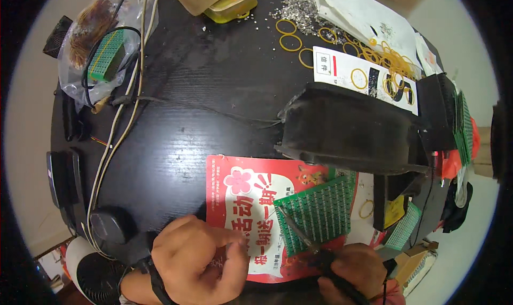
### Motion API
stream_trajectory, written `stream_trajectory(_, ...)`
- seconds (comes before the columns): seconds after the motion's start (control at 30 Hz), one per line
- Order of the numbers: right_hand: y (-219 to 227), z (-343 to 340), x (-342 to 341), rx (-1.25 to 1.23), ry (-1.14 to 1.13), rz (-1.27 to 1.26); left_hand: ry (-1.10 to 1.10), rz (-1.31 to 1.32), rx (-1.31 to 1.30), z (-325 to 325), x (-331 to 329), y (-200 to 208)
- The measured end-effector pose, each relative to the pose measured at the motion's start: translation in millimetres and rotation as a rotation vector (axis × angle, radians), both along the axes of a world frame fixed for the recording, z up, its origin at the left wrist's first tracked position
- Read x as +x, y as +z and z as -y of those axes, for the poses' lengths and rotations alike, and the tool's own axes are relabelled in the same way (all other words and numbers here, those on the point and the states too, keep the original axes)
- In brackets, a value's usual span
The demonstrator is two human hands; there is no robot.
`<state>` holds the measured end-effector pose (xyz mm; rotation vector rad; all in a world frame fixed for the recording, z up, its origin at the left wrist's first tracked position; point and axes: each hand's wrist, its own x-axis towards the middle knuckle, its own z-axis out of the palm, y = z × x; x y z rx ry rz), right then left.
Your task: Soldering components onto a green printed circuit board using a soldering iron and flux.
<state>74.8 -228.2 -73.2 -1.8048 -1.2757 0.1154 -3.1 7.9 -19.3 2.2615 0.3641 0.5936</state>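
Observation:
A green circuit board (pixel 319 211) with many small repeated units lies tilted on a red and white printed sheet (pixel 222 185). My right hand (pixel 360 270), at the lower right, is closed round the dark handle of a soldering iron (pixel 300 233). Its thin metal tip reaches over the board's upper left corner; whether it touches cannot be told. My left hand (pixel 200 259) hovers left of the board above the sheet. Its fingers are curled, with thumb and forefinger drawn close together. Whatever they may pinch is hidden or too small to name.
A big black housing (pixel 352 131) stands behind the board, its cable running left. Rubber bands (pixel 393 59) and a heap of tiny metal parts (pixel 302 14) lie far right. Pale cables (pixel 115 128) cross the table's left side, by a plastic bag (pixel 75 80) with stacked green boards (pixel 107 54).

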Motion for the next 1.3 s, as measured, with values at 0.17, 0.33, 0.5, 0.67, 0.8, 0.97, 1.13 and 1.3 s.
stream_trajectory(0.17,36,-16,8,-0.132,0.074,0.006,-0.075,-0.082,0.023,-3,-2,3)
stream_trajectory(0.33,43,-27,11,-0.121,0.071,-0.013,-0.081,-0.079,0.035,-4,-3,2)
stream_trajectory(0.5,42,-28,2,-0.044,-0.051,0.042,-0.088,-0.085,0.026,-2,-1,3)
stream_trajectory(0.67,39,-31,8,0.1,-0.02,-0.026,-0.126,-0.103,0.043,0,-5,0)
stream_trajectory(0.8,53,-25,14,0.19,-0.065,0.058,-0.327,-0.063,0.007,10,-1,0)
stream_trajectory(0.97,33,-22,14,0.289,-0.075,0.037,-0.265,-0.244,0.207,36,3,-4)
stream_trajectory(1.13,35,-6,14,0.311,-0.171,0.12,-0.281,-0.237,0.205,40,10,-3)
stream_trajectory(1.3,22,14,11,0.376,-0.296,0.166,-0.323,-0.206,0.179,32,9,-2)
